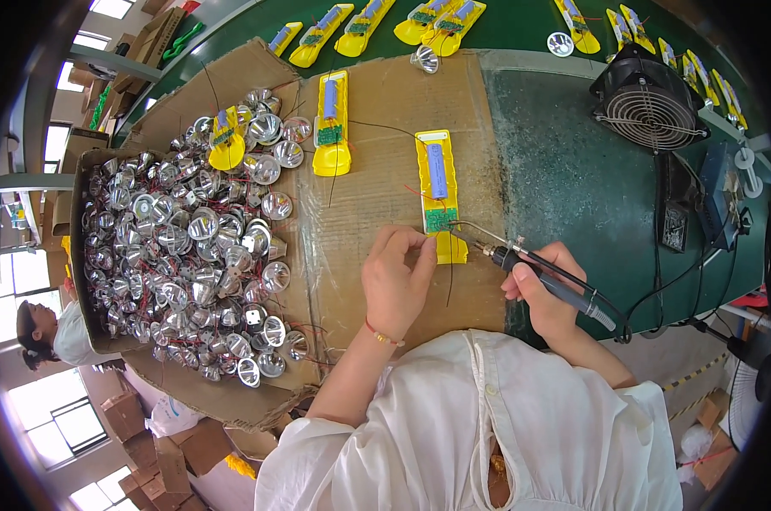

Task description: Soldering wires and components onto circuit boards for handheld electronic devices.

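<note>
My right hand [543, 289] grips a soldering iron [564, 294] with a thin bent metal tube along it. Its tip reaches the green circuit board [441, 220] in a yellow flashlight housing [451, 249]. A blue cylindrical battery [437, 170] lies in the same housing, above the board, with thin red and black wires around it. Against the housing's left edge, my left hand [398, 277] has thumb and forefinger pinched together; what is between them is too small to make out. A second yellow housing [331, 160] with battery and board lies farther left on the cardboard sheet [377, 192].
A cardboard box [83, 255] at left overflows with shiny reflector lamp heads [202, 226], another yellow housing on top. More housings [364, 25] line the green bench's far side. At right stand a black fan [650, 111], a blue box-shaped unit [719, 183] and cables. Another person [70, 332] is at far left.
</note>
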Action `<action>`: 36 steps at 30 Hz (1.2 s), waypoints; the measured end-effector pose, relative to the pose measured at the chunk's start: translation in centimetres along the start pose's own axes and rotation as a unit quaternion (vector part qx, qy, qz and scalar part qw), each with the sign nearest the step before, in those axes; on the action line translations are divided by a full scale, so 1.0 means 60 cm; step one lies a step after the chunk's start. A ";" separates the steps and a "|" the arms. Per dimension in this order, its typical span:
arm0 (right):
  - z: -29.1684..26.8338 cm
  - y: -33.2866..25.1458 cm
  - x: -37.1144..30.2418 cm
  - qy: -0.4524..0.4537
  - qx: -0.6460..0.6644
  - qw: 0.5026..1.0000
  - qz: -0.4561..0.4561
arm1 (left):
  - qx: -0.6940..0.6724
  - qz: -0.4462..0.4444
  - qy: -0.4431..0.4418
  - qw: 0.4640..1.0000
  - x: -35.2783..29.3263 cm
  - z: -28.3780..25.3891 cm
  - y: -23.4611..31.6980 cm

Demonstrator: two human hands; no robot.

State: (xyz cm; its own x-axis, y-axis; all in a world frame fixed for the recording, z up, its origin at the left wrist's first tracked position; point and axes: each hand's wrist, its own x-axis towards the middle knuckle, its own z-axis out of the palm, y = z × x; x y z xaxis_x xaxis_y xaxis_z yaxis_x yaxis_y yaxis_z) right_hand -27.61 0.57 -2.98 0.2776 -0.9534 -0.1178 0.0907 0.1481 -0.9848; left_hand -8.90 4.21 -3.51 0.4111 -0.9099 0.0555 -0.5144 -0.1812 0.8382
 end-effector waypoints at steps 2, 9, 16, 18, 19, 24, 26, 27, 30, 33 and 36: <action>-0.002 -0.004 -0.002 0.013 0.001 1.000 0.002 | -0.008 -0.008 0.004 1.000 0.002 0.000 0.000; -0.021 -0.004 -0.006 0.038 0.035 0.999 -0.005 | 0.010 0.022 0.006 1.000 0.003 -0.003 -0.005; -0.022 -0.001 -0.008 0.039 0.031 0.999 0.006 | 0.113 0.185 0.119 0.969 0.014 -0.028 0.005; -0.032 -0.003 -0.010 0.045 0.030 0.999 0.005 | 0.131 0.166 0.138 0.968 0.006 -0.057 0.006; -0.035 -0.004 -0.010 0.043 0.033 0.999 0.002 | 0.153 0.153 0.133 0.967 -0.001 -0.079 0.003; -0.031 0.000 -0.007 0.035 0.036 0.999 0.015 | 0.162 0.012 0.029 0.986 -0.017 -0.080 -0.029; -0.025 0.001 -0.007 0.033 0.038 0.998 0.025 | 0.127 0.017 0.030 0.991 -0.003 -0.053 -0.027; -0.023 0.000 -0.008 0.023 0.037 0.999 0.022 | 0.094 0.022 0.032 0.995 0.002 -0.043 -0.025; -0.028 -0.008 -0.007 0.016 0.027 0.999 0.008 | 0.141 0.000 0.037 0.989 0.011 -0.031 -0.016; -0.029 -0.007 -0.008 0.022 0.037 0.999 0.003 | 0.199 -0.007 0.054 0.979 0.014 -0.042 -0.019; -0.028 -0.002 -0.005 0.027 0.028 0.999 0.037 | 0.231 -0.062 -0.016 0.971 0.023 -0.043 -0.015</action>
State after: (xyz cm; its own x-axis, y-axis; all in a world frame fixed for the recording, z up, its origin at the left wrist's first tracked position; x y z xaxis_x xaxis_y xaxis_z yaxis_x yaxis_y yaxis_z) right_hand -29.29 0.39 -3.05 0.2341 -0.9520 -0.1974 0.1266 0.2311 -0.9646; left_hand -5.93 4.09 -2.80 0.4716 -0.8801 -0.0547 -0.7479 -0.4321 0.5039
